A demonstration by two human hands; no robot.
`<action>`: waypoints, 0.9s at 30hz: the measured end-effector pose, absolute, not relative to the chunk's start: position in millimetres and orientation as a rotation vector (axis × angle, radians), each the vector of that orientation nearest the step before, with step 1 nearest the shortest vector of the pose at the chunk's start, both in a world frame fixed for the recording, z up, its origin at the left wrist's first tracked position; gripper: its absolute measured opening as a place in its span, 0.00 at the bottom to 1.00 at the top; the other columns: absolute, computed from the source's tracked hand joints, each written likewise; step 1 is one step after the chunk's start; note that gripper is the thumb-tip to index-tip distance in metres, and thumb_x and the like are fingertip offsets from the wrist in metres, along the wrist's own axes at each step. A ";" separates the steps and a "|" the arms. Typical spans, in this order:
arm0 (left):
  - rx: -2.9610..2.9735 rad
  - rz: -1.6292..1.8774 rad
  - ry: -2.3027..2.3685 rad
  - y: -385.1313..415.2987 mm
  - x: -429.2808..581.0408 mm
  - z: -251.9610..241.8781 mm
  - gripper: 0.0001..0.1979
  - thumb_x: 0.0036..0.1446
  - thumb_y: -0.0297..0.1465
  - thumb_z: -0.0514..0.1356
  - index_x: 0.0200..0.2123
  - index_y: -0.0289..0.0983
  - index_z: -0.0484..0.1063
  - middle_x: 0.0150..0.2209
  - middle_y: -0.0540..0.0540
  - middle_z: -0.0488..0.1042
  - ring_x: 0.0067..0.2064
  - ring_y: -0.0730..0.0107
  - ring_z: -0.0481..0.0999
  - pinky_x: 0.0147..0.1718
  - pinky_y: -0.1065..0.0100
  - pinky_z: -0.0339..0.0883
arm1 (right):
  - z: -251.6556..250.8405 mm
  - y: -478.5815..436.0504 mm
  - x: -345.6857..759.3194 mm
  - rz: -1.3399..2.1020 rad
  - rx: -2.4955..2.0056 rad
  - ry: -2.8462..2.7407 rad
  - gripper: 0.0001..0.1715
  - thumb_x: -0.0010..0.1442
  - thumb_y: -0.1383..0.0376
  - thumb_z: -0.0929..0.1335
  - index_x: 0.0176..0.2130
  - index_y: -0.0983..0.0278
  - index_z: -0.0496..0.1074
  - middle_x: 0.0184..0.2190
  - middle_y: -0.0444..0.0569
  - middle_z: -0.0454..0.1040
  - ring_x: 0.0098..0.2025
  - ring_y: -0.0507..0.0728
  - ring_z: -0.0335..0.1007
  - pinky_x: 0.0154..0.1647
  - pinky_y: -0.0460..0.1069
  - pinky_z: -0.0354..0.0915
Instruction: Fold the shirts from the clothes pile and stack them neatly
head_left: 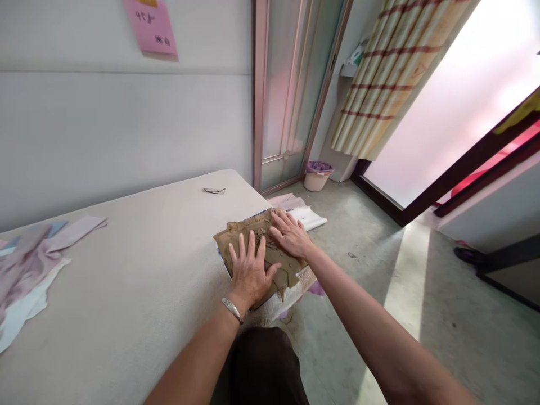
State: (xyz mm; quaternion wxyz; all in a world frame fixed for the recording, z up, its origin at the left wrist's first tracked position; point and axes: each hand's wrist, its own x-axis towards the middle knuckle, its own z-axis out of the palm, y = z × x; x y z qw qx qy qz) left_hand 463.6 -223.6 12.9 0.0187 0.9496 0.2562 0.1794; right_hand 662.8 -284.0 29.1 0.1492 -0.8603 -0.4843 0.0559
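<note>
A folded brown cloth piece (276,270) with small raised details lies at the right corner of the white-covered table (147,253). On its left part my left hand (250,273) rests palm down, fingers spread, a silver bracelet on the wrist. My right hand (291,233) lies flat on the upper right part of the cloth, its fingers stretched out toward the left. Neither hand grips anything. Blue edges of something show beneath the brown cloth, but most of it is hidden.
Eyeglasses (214,191) lie near the table's back corner. Pink and white cloths (37,264) are heaped at the left. White material (310,216) sticks out past the table's right edge. A bin (317,175) stands on the floor by the glass door (284,90).
</note>
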 end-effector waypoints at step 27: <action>2.948 0.536 0.945 -160.6 481.9 -42.1 0.43 0.66 0.57 0.49 0.71 0.31 0.58 0.74 0.32 0.49 0.74 0.31 0.43 0.68 0.36 0.46 | -29.4 -224.5 651.8 0.104 -2.523 -1.399 0.41 0.71 0.40 0.53 0.74 0.51 0.49 0.77 0.48 0.40 0.77 0.68 0.32 0.72 0.71 0.36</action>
